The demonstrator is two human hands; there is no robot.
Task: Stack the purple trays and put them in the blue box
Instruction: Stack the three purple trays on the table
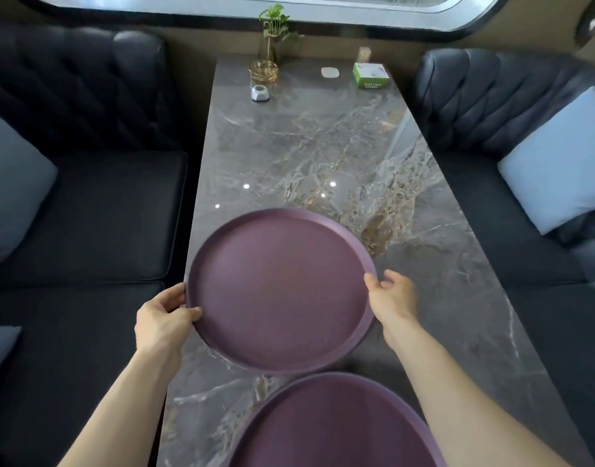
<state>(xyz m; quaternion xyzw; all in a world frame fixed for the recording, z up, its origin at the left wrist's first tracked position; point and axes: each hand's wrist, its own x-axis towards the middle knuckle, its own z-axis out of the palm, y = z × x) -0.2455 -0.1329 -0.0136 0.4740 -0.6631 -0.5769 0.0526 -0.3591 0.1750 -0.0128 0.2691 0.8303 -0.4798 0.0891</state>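
A round purple tray (279,291) is held over the near half of the marble table (323,146), its far edge tilted slightly. My left hand (165,318) grips its left rim and my right hand (393,298) grips its right rim. A second purple tray (333,426) lies flat on the table at the near edge, partly cut off by the frame and by my right forearm. No blue box is in view.
At the table's far end stand a potted plant (272,32), an amber glass dish (263,71), a small grey-white object (259,93), a white pad (330,72) and a green tissue box (370,75). Dark sofas with pale cushions (558,163) flank the table.
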